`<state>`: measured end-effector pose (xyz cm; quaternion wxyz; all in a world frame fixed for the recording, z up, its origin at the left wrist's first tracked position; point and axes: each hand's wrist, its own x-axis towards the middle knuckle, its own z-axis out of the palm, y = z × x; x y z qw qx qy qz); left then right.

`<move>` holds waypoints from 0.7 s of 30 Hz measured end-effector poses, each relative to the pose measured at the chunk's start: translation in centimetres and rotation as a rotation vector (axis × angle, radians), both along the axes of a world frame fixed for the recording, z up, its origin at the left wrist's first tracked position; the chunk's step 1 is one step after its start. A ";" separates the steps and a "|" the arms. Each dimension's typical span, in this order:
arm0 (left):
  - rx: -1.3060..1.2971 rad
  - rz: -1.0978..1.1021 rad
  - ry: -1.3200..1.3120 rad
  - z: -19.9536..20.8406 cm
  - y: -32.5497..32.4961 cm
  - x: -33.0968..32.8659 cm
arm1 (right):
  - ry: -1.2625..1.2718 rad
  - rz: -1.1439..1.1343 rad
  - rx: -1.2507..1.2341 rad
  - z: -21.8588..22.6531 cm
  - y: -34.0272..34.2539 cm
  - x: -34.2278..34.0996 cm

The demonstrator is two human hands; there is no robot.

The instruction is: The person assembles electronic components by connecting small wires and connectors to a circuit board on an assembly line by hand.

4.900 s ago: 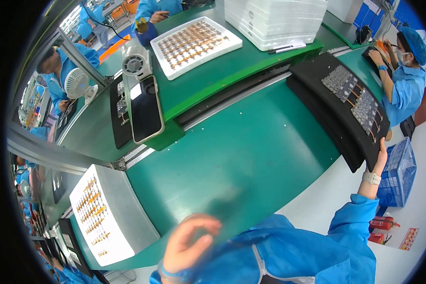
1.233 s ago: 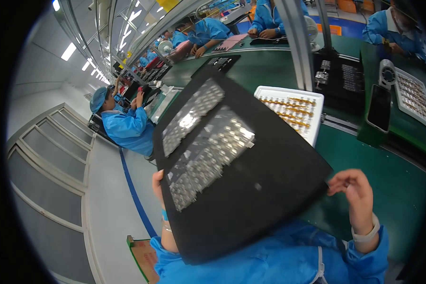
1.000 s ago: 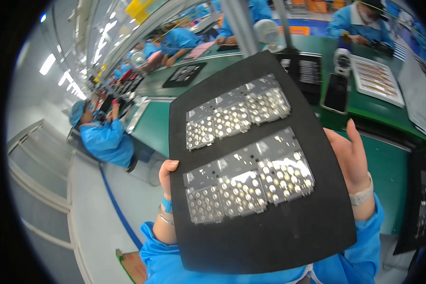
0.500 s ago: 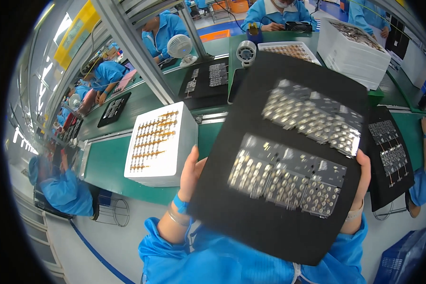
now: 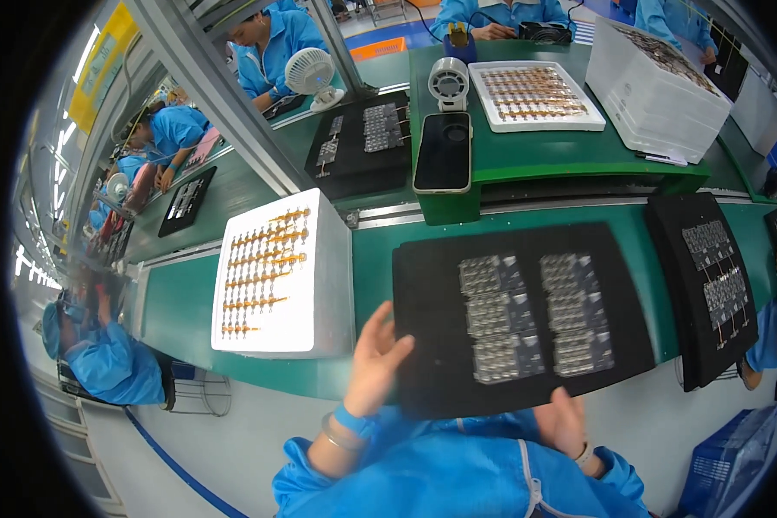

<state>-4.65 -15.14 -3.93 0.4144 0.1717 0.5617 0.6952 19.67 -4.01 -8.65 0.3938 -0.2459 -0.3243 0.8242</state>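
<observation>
In front of me a black foam tray lies low over the green bench, its near edge toward my body. Two columns of circuit boards with silvery round parts sit on it, a left column and a right column. Beside the tray's left edge is my left hand, thumb and fingers apart; whether it touches the foam is unclear. My right hand is at the near edge with fingers stretched out and partly blurred. Neither hand is wrapped around anything.
A white foam stack with rows of orange-gold strips stands left. Behind are a phone, small fan, white parts tray and white foam boxes. Another black tray lies right. Co-workers sit around the line.
The black tray, held up and tilted before, has come down to the bench and turned, so its board rows now run toward me. Both hands have loosened from its sides.
</observation>
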 end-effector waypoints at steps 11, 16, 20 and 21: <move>-0.305 -0.232 1.363 1.0 1.9 -1.7 | -0.707 1.058 0.430 7.2 6.5 -1.1; -0.238 -0.571 1.415 -0.2 3.6 -1.2 | -0.867 0.516 1.197 8.4 9.4 -4.2; -0.253 -0.536 1.465 -1.2 3.0 -1.2 | -1.082 0.574 1.592 5.6 11.3 -5.7; -0.264 -0.531 1.460 -1.2 2.7 -1.4 | -1.057 0.567 1.607 5.6 11.7 -5.9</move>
